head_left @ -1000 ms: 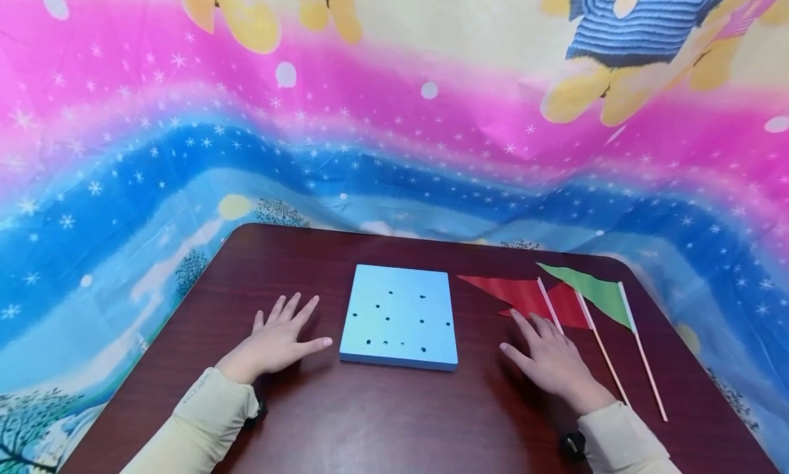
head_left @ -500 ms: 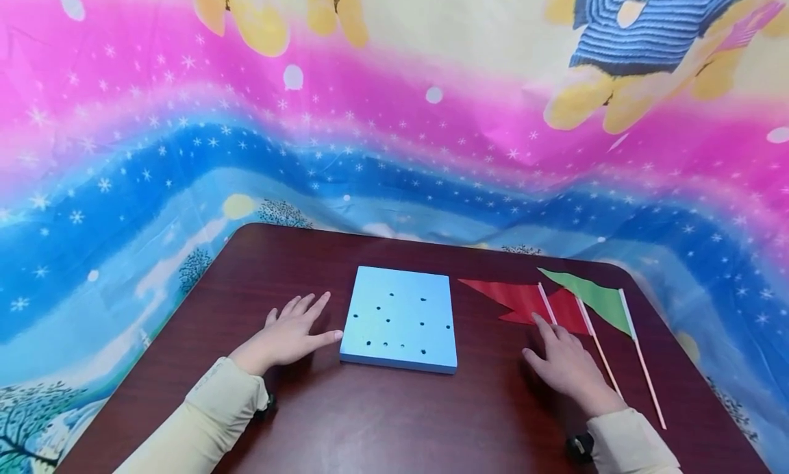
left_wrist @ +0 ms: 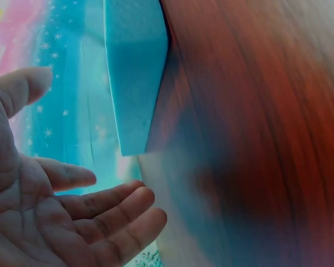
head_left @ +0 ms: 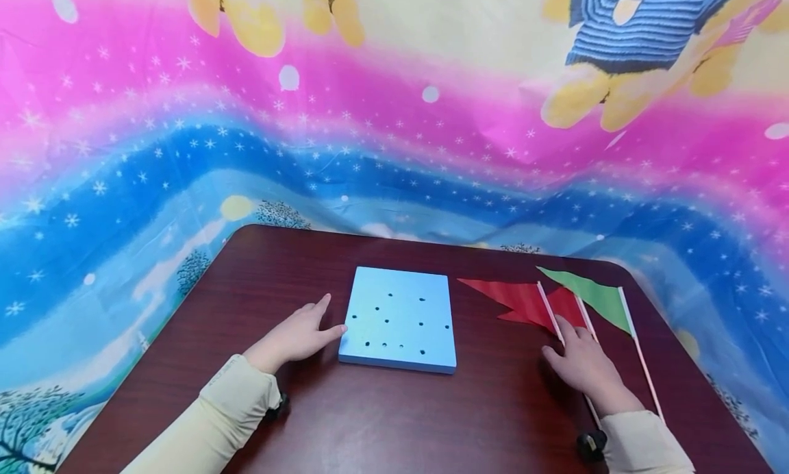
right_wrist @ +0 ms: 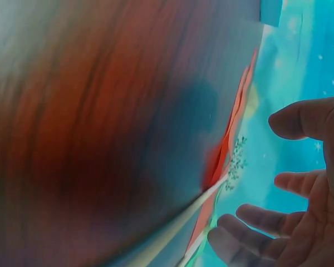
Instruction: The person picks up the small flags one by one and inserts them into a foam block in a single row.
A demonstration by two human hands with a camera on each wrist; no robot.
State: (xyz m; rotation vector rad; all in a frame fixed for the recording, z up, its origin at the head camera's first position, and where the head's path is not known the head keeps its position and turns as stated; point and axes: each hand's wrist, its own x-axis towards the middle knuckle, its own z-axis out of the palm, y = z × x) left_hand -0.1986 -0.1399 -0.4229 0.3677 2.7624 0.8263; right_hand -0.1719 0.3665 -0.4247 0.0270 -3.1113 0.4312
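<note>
A light blue square board [head_left: 403,309] with several small holes in its top lies mid-table. My left hand [head_left: 300,335] is beside its left edge, with the thumb tip right at the side. In the left wrist view the fingers of my left hand [left_wrist: 100,217] are relaxed, the board [left_wrist: 136,72] above them. My right hand [head_left: 585,368] is over the sticks of two overlapping red pennant flags [head_left: 508,297]. In the right wrist view my right hand [right_wrist: 289,217] has relaxed, parted fingers and holds nothing, close to a pale stick [right_wrist: 181,225].
A green pennant flag [head_left: 594,296] on a thin stick lies to the right of the red ones. All rest on a dark reddish-brown table [head_left: 394,426]. A colourful printed cloth [head_left: 394,138] hangs behind the table's far edge.
My left hand has shifted right, up to the board's edge. My right hand has moved right and nearer to me, onto the red flags' sticks. Board and flags stay in place.
</note>
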